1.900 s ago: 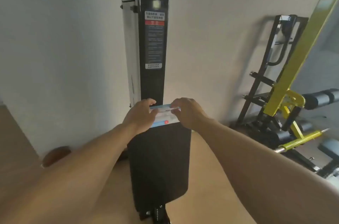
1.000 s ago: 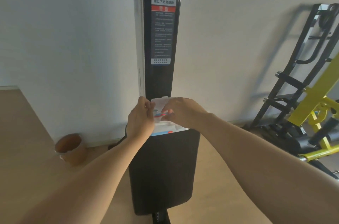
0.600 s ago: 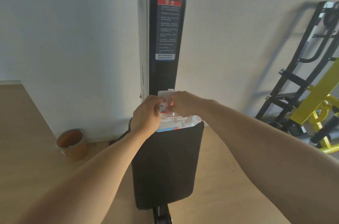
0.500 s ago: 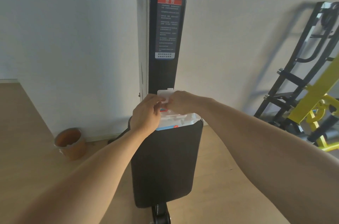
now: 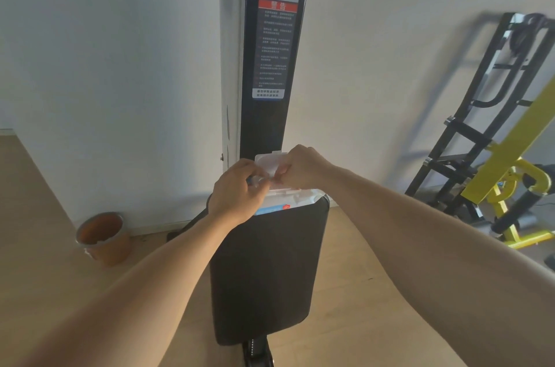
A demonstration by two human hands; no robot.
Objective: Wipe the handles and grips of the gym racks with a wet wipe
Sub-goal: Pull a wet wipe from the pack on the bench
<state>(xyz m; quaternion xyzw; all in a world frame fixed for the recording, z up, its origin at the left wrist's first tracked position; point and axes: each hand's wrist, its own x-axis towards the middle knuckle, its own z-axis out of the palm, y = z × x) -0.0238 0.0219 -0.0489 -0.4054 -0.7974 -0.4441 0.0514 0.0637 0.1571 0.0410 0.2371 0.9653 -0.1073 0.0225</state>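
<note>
On the black pad's [image 5: 264, 270] top edge, the wipe pack [image 5: 288, 200] is resting, lid flipped up; the left hand [image 5: 237, 189] and right hand [image 5: 303, 171] are pinching a wipe at its opening. Yanking could be tipping the unsteadied pack off.

glossy metal, matt padding, pale plastic
the black upright [image 5: 267, 114] is shiny metal; the pad [image 5: 264, 270] looks matt and smooth; the wipe pack [image 5: 288, 201] has a translucent plastic lid [image 5: 267, 161]; wooden floor [image 5: 354, 291]; a terracotta pot [image 5: 103, 239].
</note>
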